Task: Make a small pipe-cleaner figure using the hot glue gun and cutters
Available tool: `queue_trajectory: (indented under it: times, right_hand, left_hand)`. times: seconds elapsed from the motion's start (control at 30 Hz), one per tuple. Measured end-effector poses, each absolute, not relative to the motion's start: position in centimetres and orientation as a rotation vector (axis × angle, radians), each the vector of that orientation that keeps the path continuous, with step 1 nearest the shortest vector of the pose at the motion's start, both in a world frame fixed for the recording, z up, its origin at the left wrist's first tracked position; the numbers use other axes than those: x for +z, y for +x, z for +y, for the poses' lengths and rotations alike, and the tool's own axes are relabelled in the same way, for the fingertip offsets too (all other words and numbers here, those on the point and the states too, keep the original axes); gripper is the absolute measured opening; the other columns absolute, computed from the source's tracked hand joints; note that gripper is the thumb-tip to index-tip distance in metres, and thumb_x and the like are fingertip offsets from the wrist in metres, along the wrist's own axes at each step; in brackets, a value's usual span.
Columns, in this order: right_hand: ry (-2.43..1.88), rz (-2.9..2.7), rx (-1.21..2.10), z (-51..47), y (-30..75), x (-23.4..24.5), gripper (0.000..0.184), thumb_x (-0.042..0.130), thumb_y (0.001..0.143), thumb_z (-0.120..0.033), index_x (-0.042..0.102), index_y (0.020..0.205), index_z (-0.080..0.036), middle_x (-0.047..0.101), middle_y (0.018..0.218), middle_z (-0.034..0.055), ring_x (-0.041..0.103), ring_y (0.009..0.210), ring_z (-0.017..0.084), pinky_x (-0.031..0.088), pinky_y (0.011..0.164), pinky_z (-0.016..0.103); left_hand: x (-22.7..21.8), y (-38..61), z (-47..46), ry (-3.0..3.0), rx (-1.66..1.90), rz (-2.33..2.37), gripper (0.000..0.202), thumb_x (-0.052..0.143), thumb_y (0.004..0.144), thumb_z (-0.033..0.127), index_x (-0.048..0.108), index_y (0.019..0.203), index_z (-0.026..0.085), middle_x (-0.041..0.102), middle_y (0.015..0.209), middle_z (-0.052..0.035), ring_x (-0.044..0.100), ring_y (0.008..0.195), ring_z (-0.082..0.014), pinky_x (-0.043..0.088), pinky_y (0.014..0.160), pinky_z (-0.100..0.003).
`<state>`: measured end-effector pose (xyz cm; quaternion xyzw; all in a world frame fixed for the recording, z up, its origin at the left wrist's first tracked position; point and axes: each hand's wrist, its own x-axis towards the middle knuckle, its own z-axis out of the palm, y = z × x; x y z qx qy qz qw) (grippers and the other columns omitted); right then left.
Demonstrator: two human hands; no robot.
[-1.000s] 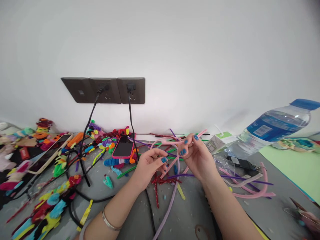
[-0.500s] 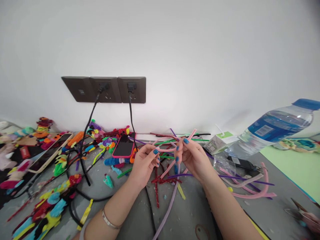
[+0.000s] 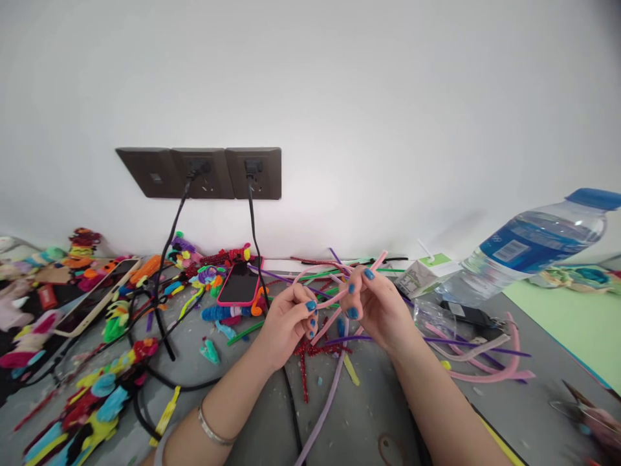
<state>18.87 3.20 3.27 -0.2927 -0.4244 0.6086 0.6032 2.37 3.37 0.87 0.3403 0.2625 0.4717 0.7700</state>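
Note:
A pink pipe cleaner (image 3: pixel 330 301) is bent into a loop between my two hands, above the middle of the table. My left hand (image 3: pixel 290 323) pinches one side of it between thumb and fingers. My right hand (image 3: pixel 376 304) grips the other side, and a pink end sticks out past its thumb. Beneath them lie loose pipe cleaners: red glittery ones (image 3: pixel 305 375), a long lilac one (image 3: pixel 328 404) and several green and purple ones. My fingers hide part of the loop.
Left are many colourful pipe-cleaner figures (image 3: pixel 92 401), a pink-cased phone (image 3: pixel 239 283) and black cables (image 3: pixel 167 259) running to wall sockets (image 3: pixel 198 173). Right are a drink carton (image 3: pixel 427 275), a tilted water bottle (image 3: pixel 528 249), a black key fob (image 3: pixel 466 315), pink strips (image 3: pixel 509 362) and scissors (image 3: pixel 577 401).
My left hand has moved slightly right and down, turning with the pink pipe cleaner. My right hand has shifted slightly to the right, its fingers still on the strip.

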Motion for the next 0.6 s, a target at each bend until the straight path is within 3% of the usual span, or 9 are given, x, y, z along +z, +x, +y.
queue_trajectory:
  times: [0.3,0.47,0.6]
  right_hand:
    - [-0.709,-1.036,1.496,2.87,18.78,2.97,0.038,0.064,0.085,-0.049,0.057,0.063,-0.02,0.045,0.034,-0.0051,0.039,0.036,0.011,0.034,0.039,0.022]
    - [-0.656,-0.917,1.399,3.3,19.1,3.37,0.032,0.067,0.083,-0.045,0.058,0.064,-0.021,0.045,0.037,-0.0061,0.041,0.038,0.011,0.037,0.041,0.022]
    - [-0.686,-0.872,1.329,3.48,19.36,3.46,0.029,0.069,0.081,-0.046,0.061,0.065,-0.022,0.052,0.041,-0.0042,0.045,0.038,0.012,0.04,0.043,0.024]
  left_hand:
    - [0.68,2.34,2.61,0.931,0.648,0.478,0.036,0.081,0.069,0.032,0.05,0.062,0.014,0.052,0.07,0.0025,0.043,0.043,-0.0015,0.039,0.04,-0.017]
    - [0.59,2.17,2.99,0.831,0.805,0.526,0.034,0.081,0.07,0.04,0.058,0.072,0.015,0.053,0.063,0.0028,0.049,0.046,-0.0051,0.043,0.041,-0.017]
    - [0.81,2.1,3.53,0.701,0.984,0.566,0.04,0.087,0.062,0.04,0.063,0.079,0.015,0.059,0.067,0.0015,0.054,0.052,-0.0053,0.049,0.048,-0.016]
